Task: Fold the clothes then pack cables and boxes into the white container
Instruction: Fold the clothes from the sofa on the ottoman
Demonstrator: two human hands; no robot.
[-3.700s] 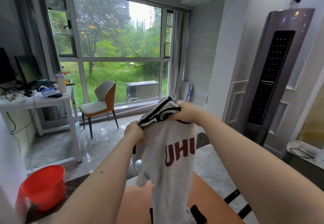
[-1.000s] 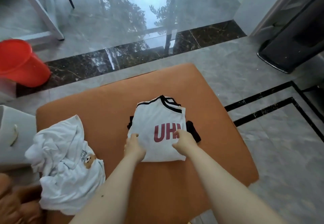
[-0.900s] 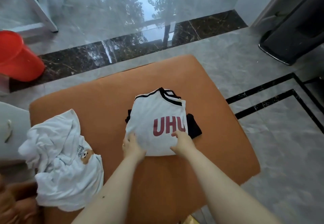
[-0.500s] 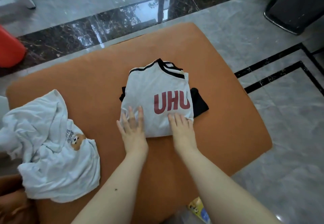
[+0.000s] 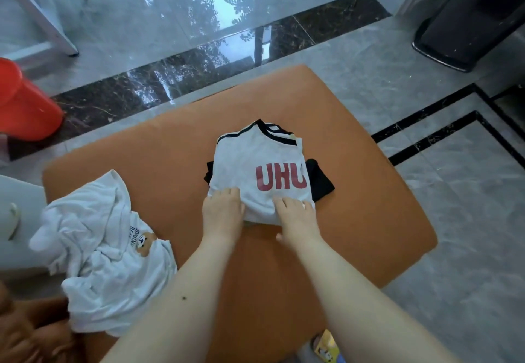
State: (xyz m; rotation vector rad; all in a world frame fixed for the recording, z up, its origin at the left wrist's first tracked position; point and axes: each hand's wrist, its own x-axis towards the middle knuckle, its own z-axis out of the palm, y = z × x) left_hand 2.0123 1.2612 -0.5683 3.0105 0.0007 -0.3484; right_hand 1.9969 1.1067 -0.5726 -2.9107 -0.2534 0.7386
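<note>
**Near hem of the UHU shirt gathered under both hands**

On the orange ottoman (image 5: 355, 220), the folded white UHU T-shirt (image 5: 255, 172) lies atop a black garment (image 5: 321, 181) whose edges peek out on both sides. The left hand (image 5: 223, 215) and right hand (image 5: 297, 216) sit on the shirt's near hem. Half a second ago their fingers lay flat and spread, smoothing the cloth; now the fingers are curled down over the hem and the fabric bunches up between the hands, so each grip looks clenched on the hem, though the fingertips themselves are hidden.

That change suggests the smoothing is over and the person is either tucking the edge or taking hold to lift the pile. Compared with the frame from nearly four seconds back, when the shirt hung in the air before the window, it is now folded and laid down.

Left of the pile, a crumpled white bear-print T-shirt (image 5: 105, 252) waits unfolded. No cables or boxes can be identified, so packing has not begun. A red bucket (image 5: 22, 101) stands on the floor.
</note>
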